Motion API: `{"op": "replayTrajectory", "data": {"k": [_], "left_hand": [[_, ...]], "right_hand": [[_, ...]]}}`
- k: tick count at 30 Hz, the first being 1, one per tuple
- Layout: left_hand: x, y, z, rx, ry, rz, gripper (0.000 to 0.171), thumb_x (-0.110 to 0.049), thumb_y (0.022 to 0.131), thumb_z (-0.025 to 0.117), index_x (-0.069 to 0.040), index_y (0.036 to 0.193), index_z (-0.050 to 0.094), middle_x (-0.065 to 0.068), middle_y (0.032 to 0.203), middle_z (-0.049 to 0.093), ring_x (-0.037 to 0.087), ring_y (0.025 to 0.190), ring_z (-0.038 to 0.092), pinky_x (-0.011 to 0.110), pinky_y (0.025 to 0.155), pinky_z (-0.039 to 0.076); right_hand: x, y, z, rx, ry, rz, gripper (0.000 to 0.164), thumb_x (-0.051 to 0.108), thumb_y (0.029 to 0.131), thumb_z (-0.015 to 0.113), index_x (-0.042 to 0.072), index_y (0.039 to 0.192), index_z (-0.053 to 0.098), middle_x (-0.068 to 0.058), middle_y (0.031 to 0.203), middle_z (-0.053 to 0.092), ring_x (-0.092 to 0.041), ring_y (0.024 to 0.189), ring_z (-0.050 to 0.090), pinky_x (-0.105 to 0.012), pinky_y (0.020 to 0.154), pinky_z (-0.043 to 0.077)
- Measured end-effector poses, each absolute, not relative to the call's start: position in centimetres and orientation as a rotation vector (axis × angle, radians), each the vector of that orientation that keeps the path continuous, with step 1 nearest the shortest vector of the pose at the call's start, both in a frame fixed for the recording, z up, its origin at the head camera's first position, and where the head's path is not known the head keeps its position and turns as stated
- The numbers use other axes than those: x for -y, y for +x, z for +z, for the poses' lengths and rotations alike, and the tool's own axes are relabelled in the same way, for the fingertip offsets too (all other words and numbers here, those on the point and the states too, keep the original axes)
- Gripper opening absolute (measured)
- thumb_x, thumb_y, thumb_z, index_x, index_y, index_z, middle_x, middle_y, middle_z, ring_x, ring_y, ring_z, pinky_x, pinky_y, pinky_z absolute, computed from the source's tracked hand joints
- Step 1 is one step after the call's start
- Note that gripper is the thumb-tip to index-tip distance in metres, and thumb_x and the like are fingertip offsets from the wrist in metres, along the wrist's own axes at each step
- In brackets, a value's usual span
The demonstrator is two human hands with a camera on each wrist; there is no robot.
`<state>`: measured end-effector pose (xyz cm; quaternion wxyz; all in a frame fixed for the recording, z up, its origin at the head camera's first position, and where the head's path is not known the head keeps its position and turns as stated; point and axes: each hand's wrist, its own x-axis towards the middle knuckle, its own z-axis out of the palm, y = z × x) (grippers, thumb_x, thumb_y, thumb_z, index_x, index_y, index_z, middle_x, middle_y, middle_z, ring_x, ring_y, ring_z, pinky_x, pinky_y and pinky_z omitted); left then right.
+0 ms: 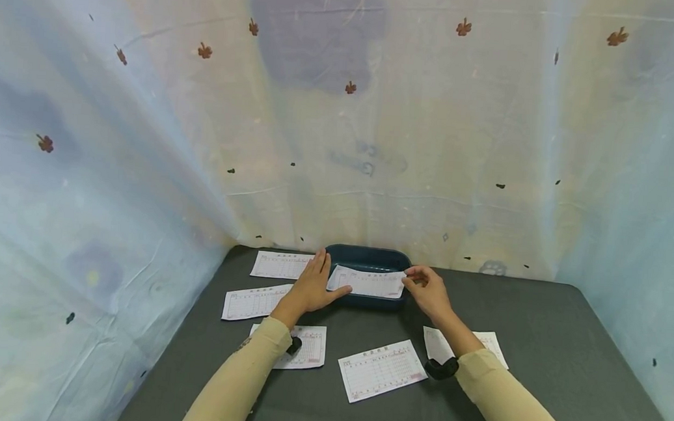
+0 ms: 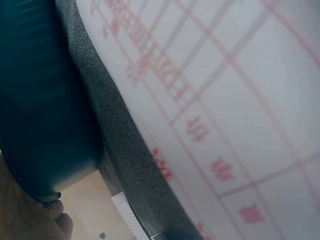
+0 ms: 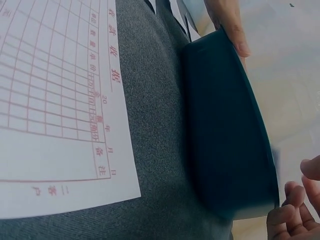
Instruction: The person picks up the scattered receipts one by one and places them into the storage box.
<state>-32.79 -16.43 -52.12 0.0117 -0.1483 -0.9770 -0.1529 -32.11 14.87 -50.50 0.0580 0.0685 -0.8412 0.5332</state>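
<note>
A receipt slip (image 1: 367,282) lies in the dark teal tray (image 1: 366,302) at the back of the table, over its front part. My left hand (image 1: 308,290) rests at the tray's left end, fingers stretched forward and thumb pointing toward the slip. At the right end, my right hand (image 1: 428,292) has bent fingers close to the slip's right edge. In the right wrist view its fingers (image 3: 295,215) are bent at the tray's rim, with a gap to the thumb. The left wrist view shows the tray's wall (image 2: 45,100) beside a printed slip (image 2: 225,125).
Receipt slips lie on the grey table (image 1: 540,322): one at back left (image 1: 274,265), another below it (image 1: 251,302), one under my left forearm (image 1: 310,349), one at front centre (image 1: 383,370) and one under my right wrist (image 1: 492,345). A patterned curtain (image 1: 435,145) hangs behind.
</note>
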Motion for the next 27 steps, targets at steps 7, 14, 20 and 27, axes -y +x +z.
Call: {"op": "replayTrajectory", "data": {"k": [7, 14, 20, 27], "left_hand": [[16.5, -32.8, -52.4, 3.043, -0.457, -0.481, 0.112, -0.076, 0.102, 0.05, 0.006, 0.169, 0.014, 0.024, 0.178, 0.006, 0.039, 0.166, 0.008, 0.049, 0.134, 0.012], [16.4, -32.9, -52.4, 3.062, -0.449, -0.456, 0.114, -0.078, 0.101, 0.048, 0.004, 0.17, 0.011, 0.023, 0.179, 0.003, 0.037, 0.166, 0.006, 0.048, 0.134, 0.01], [16.3, -33.0, -52.4, 3.075, -0.438, -0.442, 0.114, -0.079, 0.101, 0.048, 0.004, 0.17, 0.011, 0.023, 0.179, 0.003, 0.036, 0.167, 0.006, 0.049, 0.134, 0.011], [16.3, -33.1, -52.5, 3.08, -0.43, -0.434, 0.114, -0.08, 0.101, 0.047, 0.003, 0.17, 0.01, 0.022, 0.179, 0.002, 0.036, 0.167, 0.005, 0.048, 0.134, 0.01]], "right_hand": [[-15.7, -31.7, -50.7, 2.529, 0.216, 1.575, 0.024, 0.014, 0.104, 0.074, -0.002, 0.122, 0.07, -0.02, 0.114, 0.072, -0.016, 0.085, 0.058, -0.026, 0.071, 0.047], [-17.2, -30.9, -50.9, 2.528, 0.248, 1.589, 0.025, 0.017, 0.104, 0.074, 0.0, 0.123, 0.07, -0.019, 0.112, 0.072, -0.015, 0.083, 0.057, -0.026, 0.07, 0.047], [-18.9, -30.1, -51.1, 2.543, 0.289, 1.559, 0.025, 0.017, 0.104, 0.074, 0.0, 0.122, 0.07, -0.015, 0.109, 0.073, -0.014, 0.083, 0.059, -0.024, 0.069, 0.049], [-21.1, -29.5, -51.3, 2.634, 0.316, 1.452, 0.026, 0.02, 0.105, 0.074, 0.002, 0.123, 0.071, -0.016, 0.113, 0.074, -0.017, 0.088, 0.064, -0.028, 0.073, 0.051]]}}
